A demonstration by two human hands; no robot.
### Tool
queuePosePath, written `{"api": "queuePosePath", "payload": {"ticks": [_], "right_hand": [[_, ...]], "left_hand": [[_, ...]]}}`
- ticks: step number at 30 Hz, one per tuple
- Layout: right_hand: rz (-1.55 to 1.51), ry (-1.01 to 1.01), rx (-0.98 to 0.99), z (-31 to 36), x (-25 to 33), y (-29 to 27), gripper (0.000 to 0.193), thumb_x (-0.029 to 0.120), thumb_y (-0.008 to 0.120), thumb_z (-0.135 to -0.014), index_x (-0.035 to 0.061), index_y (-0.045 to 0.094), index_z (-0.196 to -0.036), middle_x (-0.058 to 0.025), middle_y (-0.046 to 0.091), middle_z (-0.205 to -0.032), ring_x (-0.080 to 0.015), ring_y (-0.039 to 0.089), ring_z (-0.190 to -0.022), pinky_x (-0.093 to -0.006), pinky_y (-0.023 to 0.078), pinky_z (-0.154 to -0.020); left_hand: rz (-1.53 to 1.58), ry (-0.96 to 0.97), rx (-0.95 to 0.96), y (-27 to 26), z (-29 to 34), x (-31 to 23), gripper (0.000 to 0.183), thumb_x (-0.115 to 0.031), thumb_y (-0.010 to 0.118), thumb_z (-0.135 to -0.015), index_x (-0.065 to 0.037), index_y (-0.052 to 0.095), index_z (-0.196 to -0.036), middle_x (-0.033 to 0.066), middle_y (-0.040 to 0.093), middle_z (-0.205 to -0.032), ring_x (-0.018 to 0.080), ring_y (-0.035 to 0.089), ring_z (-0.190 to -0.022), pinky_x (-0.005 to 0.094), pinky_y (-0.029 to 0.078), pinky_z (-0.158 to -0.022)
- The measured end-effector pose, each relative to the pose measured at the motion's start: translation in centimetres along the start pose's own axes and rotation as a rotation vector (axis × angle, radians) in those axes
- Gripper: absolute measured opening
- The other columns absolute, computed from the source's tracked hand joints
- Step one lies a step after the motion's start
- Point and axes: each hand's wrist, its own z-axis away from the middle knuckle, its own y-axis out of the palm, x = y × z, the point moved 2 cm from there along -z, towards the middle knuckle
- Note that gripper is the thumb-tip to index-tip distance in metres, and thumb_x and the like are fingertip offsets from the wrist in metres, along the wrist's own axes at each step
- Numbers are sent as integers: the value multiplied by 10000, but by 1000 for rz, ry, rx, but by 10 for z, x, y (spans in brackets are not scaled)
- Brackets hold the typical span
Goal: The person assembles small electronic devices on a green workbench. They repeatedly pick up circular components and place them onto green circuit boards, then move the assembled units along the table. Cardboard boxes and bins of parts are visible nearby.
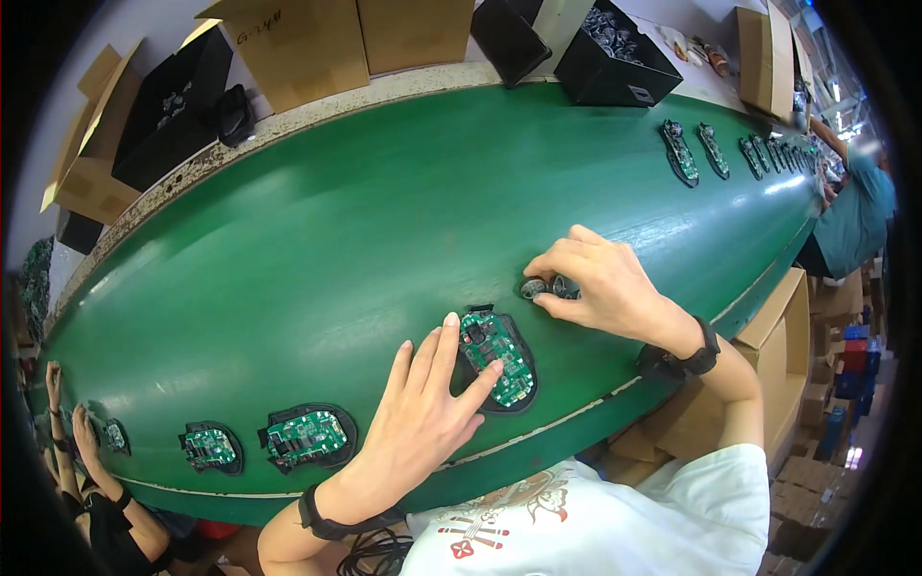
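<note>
A green circuit board in a black housing (507,357) lies on the green belt in front of me. My left hand (423,398) rests against it with fingers stretched out; its thumb lies on the board and the index fingertip is at the upper left edge. Up and to the right, my right hand (600,286) is closed around two small round black parts (534,287), held low over the belt or touching it; I cannot tell which. Its fingers partly hide the second part. Two more boards in black housings, a larger one (307,438) and another (210,448), lie to the left.
Several boards (679,154) are lined up at the far right. Beyond the belt stand a black bin of small parts (615,53), cardboard boxes (298,58) and another black bin (173,106). Co-workers' hands (84,437) are at the left; a person in teal (858,206) is at the right.
</note>
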Motion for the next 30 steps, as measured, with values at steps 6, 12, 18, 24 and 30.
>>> {"api": "queuePosePath", "payload": {"ticks": [6, 12, 18, 24, 30], "right_hand": [[-97, -134, -109, 3, 12, 5, 203, 95, 763, -762, 101, 725, -960, -7, 705, -907, -206, 618, -768, -346, 533, -624], [128, -470, -170, -5, 32, 15, 276, 95, 720, -708, 84, 722, -984, 5, 697, -961, -126, 588, -721, -256, 490, -477], [279, -631, -160, -7, 36, 18, 304, 96, 710, -723, 59, 736, -1024, -20, 695, -984, -105, 580, -716, -228, 432, -458], [349, -606, -160, -2, 32, 26, 342, 94, 694, -751, 46, 730, -1088, -3, 663, -956, -94, 561, -749, -212, 393, -458], [39, -317, -107, 5, 36, 20, 468, 62, 765, -708, 5, 686, -1166, -76, 711, -1100, -160, 611, -719, -271, 500, -466]], "left_hand": [[-31, -9, -28, 3, -3, -4, 678, -210, 833, -730, -205, 595, -1365, 329, 362, -1498, 408, 506, -1278, 534, 443, -1044], [-108, -8, -37, 6, -6, -4, 651, -210, 831, -720, -203, 620, -1336, 306, 397, -1487, 375, 517, -1278, 522, 454, -1034], [-149, -19, -64, 9, -8, -7, 589, -212, 814, -736, -203, 650, -1302, 286, 435, -1468, 359, 524, -1277, 513, 464, -1029], [-146, -9, -57, 9, -11, -7, 588, -225, 814, -738, -209, 652, -1303, 285, 439, -1464, 357, 524, -1276, 514, 465, -1033], [-130, -11, -44, 10, -14, -7, 597, -223, 821, -730, -213, 653, -1304, 288, 436, -1461, 359, 526, -1264, 514, 465, -1029]]}}
